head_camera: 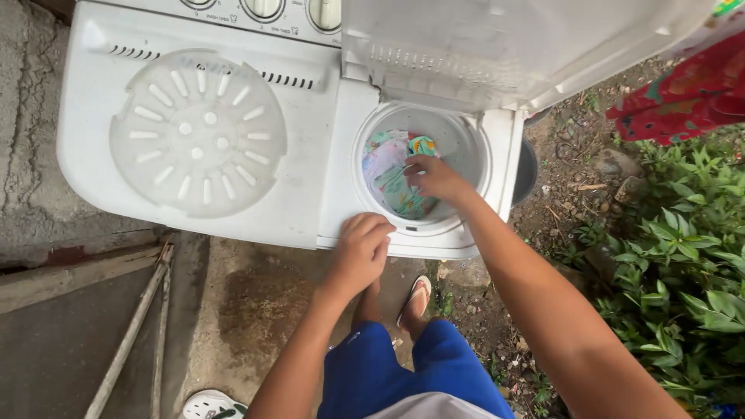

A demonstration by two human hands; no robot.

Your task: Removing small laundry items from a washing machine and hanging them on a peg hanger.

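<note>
Two hands: right hand (436, 177) grasps laundry (396, 174) in the tub; left hand (362, 247) rests curled on its rim (423, 233).

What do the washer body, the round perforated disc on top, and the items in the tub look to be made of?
Washer body: white moulded plastic, smooth with a slight sheen. Disc: translucent plastic, slotted. Tub items: soft crumpled printed fabric, likely; right hand presses into them.

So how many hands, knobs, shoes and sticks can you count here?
Hands: 2, left hand on the washing machine front edge, right hand in the spin tub on the clothes
Knobs: 3, partly cut off at the top
Shoes: 2, a sandal and a white shoe
Sticks: 2
Total: 9
</note>
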